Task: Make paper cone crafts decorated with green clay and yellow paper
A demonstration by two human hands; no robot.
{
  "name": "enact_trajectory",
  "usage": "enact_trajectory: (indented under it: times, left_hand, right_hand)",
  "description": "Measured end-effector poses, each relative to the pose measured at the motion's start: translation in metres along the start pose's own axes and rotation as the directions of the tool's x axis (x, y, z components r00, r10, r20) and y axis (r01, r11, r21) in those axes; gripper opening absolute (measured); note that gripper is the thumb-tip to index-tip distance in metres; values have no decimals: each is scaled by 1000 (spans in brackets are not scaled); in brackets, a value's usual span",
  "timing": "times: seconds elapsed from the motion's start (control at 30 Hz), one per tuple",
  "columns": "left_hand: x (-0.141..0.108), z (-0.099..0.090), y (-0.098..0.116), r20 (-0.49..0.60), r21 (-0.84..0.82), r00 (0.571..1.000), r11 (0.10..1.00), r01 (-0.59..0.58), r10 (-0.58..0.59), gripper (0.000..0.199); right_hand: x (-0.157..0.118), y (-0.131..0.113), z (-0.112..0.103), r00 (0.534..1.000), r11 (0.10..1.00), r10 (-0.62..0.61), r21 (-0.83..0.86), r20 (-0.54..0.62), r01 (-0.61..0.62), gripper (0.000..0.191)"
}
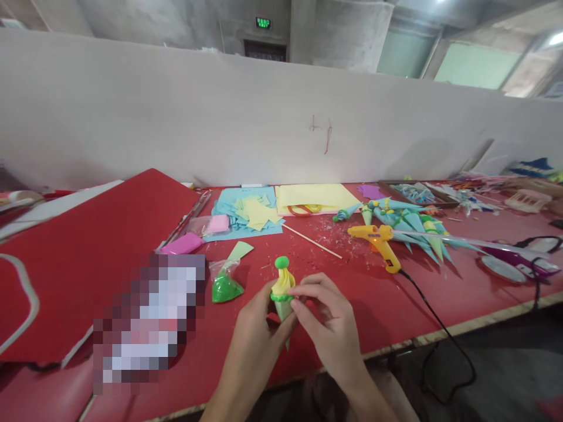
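My left hand [256,328] is wrapped round a small ice cream cone model [282,285], holding it upright over the front of the table. The model has a pale green paper cone, a swirled yellow top, a green ruffled band and a green ball on its tip. At the band's right side, my right hand [328,319] has thumb and forefinger pinched against the model. Whether a small bit sits between those fingertips I cannot tell. Just left of the hands lie a bag of green clay [226,287] and a light green paper piece [241,252].
A yellow glue gun [380,243] with a black cord lies to the right, before a pile of blue paper cones [409,220]. Behind are yellow paper sheets [314,196], cut paper pieces [255,211] and a thin stick [312,241]. Pink clay packs [182,243] and a red board [109,246] lie left.
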State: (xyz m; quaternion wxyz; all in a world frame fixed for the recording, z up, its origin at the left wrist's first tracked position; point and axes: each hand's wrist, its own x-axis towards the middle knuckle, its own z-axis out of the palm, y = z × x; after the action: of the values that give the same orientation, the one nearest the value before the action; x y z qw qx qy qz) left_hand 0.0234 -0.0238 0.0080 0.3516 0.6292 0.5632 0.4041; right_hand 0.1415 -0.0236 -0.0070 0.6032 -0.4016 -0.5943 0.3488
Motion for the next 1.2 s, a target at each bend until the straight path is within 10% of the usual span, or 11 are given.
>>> enact_trajectory:
  times: [0.53, 1.2]
  left_hand:
    - [0, 0, -2, 41, -53, 999, 999, 6, -4, 35]
    - [0, 3, -4, 106, -140, 994, 990, -3, 18, 26]
  right_hand:
    - [3, 2, 0, 994, 959, 42, 274, 97, -67, 10]
    - [2, 0, 1, 999, 976, 27, 215, 42, -35, 9]
